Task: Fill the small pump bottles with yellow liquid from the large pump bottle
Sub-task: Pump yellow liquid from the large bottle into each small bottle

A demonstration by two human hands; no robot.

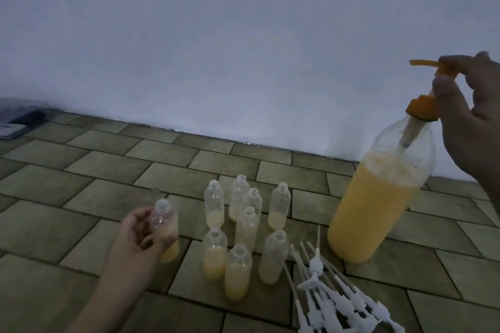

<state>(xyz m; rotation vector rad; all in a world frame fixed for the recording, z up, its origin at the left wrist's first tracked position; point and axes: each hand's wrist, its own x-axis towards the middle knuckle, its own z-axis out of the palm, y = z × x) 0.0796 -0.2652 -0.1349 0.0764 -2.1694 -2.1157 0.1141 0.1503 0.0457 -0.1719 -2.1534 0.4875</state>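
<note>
Head view: left hand [135, 232] grips one small bottle [165, 230], eight stand uncapped, right hand [468, 105] pinches large bottle's pump [433, 67].

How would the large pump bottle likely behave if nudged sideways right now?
The large bottle looks mostly full of yellow liquid, so probably heavy and slow to slide. It already leans, steadied only by the right hand at the pump, so it may tip. Its thin clear wall likely flexes.

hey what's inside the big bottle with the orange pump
The large pump bottle holds opaque yellow liquid up to about its shoulder, clear space above. The pump's tube runs down from the orange cap and disappears into the liquid; its lower end is hidden.
</note>
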